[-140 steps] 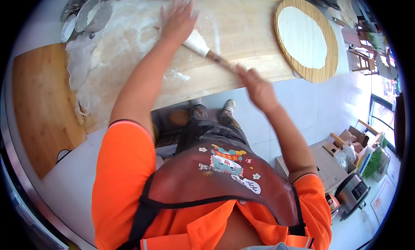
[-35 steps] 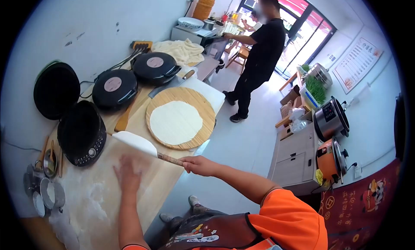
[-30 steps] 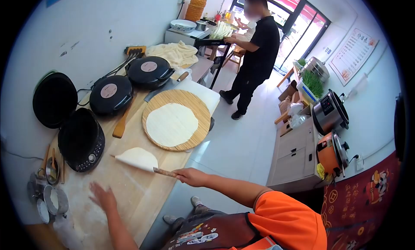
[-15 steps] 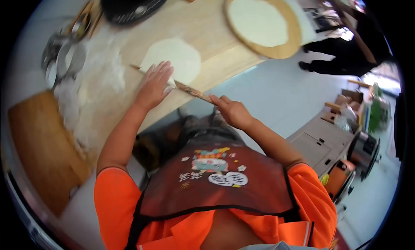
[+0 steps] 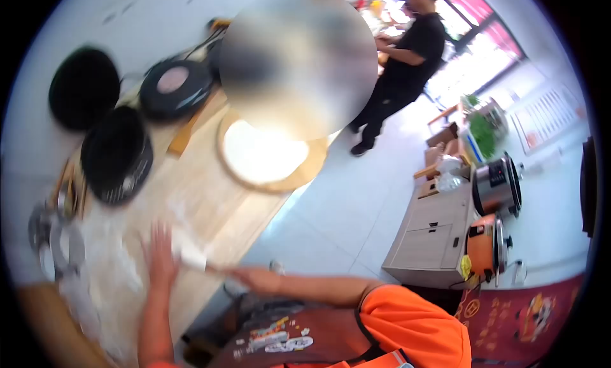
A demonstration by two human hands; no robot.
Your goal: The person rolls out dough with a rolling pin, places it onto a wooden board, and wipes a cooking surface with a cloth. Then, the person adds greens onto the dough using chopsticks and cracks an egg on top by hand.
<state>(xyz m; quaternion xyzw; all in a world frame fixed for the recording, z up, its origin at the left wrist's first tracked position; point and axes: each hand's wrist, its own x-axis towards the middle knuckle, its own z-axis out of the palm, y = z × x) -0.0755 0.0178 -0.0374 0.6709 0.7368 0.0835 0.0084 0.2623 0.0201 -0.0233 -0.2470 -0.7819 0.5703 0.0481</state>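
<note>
Dough (image 5: 191, 253) is wrapped around a rolling pin (image 5: 215, 267) that lies across the floured wooden board (image 5: 184, 202). My left hand (image 5: 161, 256) is spread flat over the pin's far part, at the left end of the dough, fingers stretched out. At the pin's near end, my right hand (image 5: 254, 279) has its fingers round the handle, blurred by motion. A flat white dough sheet (image 5: 258, 153) rests on a round wooden tray (image 5: 305, 170) beyond my hands. A blurred disc covers part of the view just above that tray.
An open black pan (image 5: 114, 158), a closed one (image 5: 175, 88) and a wooden spatula (image 5: 181, 139) stand at the back left. Metal bowls (image 5: 67, 247) are at the left edge. Another person (image 5: 414, 56) in black stands beyond the table. Cookers (image 5: 496, 183) are on the right.
The view has swung up toward the room. The dough, partly spread flat half a second ago, is now wrapped round the pin. My left hand is spread over the pin; my right still holds the handle.
</note>
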